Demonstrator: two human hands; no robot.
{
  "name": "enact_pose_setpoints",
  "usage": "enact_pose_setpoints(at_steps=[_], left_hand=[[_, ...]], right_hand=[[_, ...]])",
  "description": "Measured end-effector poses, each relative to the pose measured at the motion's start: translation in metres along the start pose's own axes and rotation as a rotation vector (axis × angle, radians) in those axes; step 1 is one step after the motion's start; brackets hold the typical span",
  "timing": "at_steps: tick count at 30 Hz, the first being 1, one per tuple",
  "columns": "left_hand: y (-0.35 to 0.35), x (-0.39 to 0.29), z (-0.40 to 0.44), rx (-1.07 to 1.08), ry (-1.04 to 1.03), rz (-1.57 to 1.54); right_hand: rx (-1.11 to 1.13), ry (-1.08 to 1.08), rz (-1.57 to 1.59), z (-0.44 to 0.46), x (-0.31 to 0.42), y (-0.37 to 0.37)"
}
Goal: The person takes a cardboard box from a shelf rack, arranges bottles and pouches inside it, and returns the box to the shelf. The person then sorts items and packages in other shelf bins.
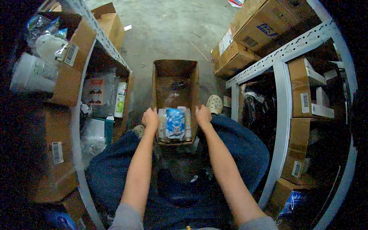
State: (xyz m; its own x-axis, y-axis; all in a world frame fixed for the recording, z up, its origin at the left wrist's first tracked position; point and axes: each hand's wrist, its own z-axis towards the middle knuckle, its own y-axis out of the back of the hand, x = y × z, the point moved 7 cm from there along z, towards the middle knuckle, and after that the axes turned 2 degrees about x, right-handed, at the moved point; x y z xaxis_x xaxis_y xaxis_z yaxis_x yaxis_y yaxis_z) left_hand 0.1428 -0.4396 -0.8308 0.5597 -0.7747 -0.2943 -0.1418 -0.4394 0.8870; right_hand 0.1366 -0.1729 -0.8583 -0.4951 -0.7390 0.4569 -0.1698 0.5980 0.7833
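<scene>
An open cardboard box [175,83] stands on the floor between the person's legs. In its near end lie a blue and white packet [175,122] and several pale cylindrical items [188,124] beside and under it. My left hand [150,118] is closed on the box's left wall, and my right hand [202,115] is closed on its right wall, both near the middle of its length. The fingertips are partly hidden by the box edges. The far half of the box shows its bare brown bottom.
Metal shelving with boxes rises on the left [78,130] and right [281,111]. Large cartons [264,30] stand at the upper right, another carton [111,28] at the upper left. The person's shoe [214,104] is right of the box. Grey concrete floor [168,30] stretches ahead.
</scene>
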Motion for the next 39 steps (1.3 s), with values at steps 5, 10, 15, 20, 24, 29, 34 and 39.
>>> enact_pose_setpoints(at_steps=[5, 10, 15, 20, 24, 29, 34, 39], left_hand=[[-0.014, 0.003, 0.009, -0.063, -0.049, 0.035], [-0.013, 0.001, 0.01, -0.05, -0.052, 0.027], [-0.022, 0.006, 0.009, -0.052, -0.103, 0.025], [-0.039, 0.006, 0.011, -0.057, -0.083, 0.012], [-0.022, 0.007, 0.01, -0.044, -0.207, 0.007], [-0.02, -0.002, -0.001, -0.163, -0.514, 0.109], [0.05, -0.042, -0.034, -0.029, -0.503, -0.013], [0.148, -0.098, -0.05, -0.029, -0.676, 0.118]], right_hand=[[-0.035, 0.119, 0.04, 0.002, 0.008, -0.007], [-0.058, 0.183, 0.152, 0.0, 0.018, -0.001], [-0.054, 0.211, 0.19, 0.008, 0.003, -0.018], [-0.02, 0.159, 0.227, -0.004, 0.017, -0.007], [-0.075, 0.175, 0.225, 0.012, -0.006, -0.028], [-0.058, 0.257, 0.261, 0.005, -0.014, -0.015], [-0.076, 0.213, 0.243, -0.027, -0.008, 0.033], [-0.237, 0.451, 0.205, -0.073, 0.051, 0.129]])
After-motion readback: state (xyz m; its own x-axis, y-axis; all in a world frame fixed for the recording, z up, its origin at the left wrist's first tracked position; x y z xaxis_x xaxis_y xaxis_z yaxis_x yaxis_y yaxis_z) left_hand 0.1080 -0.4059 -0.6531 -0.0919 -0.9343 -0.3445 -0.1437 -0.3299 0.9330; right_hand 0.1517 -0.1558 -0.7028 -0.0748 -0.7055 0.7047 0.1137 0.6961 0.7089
